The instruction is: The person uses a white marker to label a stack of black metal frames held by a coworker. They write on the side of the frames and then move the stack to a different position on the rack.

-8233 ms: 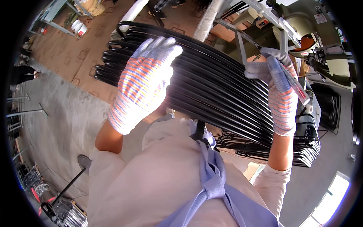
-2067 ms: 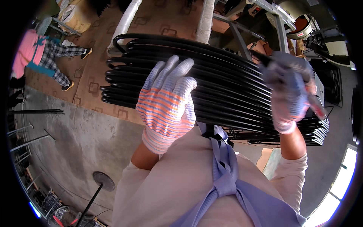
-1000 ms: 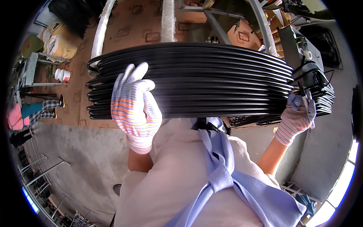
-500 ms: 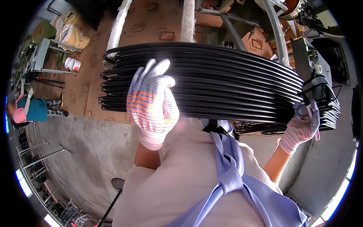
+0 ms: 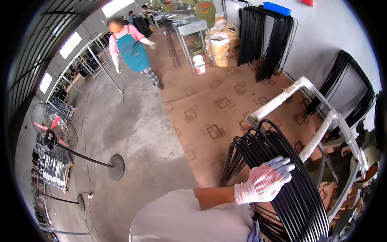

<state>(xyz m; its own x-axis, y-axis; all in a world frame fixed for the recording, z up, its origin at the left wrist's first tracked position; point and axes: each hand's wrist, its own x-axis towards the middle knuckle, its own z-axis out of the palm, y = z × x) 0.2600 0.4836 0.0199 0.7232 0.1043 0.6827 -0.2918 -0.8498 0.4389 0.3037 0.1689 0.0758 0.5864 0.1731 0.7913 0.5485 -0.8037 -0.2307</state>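
Right hand now gone from view, its grip untellable, I hold my left hand (image 5: 268, 181) unclenched over the black tubes (image 5: 301, 201) at near right, seemingly steadying them, the next move calling for light pressure.

Bent black tubes (image 5: 305, 197) across a wrapped-bar metal rack (image 5: 278, 102).

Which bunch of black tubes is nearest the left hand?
The curved stack directly beneath the left hand: the hand overlaps its tubes, while the other bunches are farther off by the wall.
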